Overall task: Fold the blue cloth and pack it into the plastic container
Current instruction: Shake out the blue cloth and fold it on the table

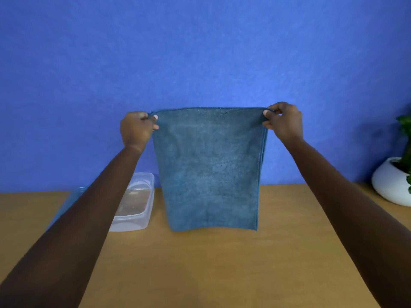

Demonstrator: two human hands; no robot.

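The blue cloth hangs in the air above the wooden table, stretched flat between both hands, with doubled layers showing along its right edge. My left hand pinches its top left corner. My right hand pinches its top right corner. The cloth's lower edge hangs at about table height. The clear plastic container stands open on the table to the left of the cloth, partly hidden behind my left forearm.
A blue lid lies left of the container, mostly hidden by my left arm. A white pot with a green plant stands at the table's far right. The wooden table backs onto a blue wall.
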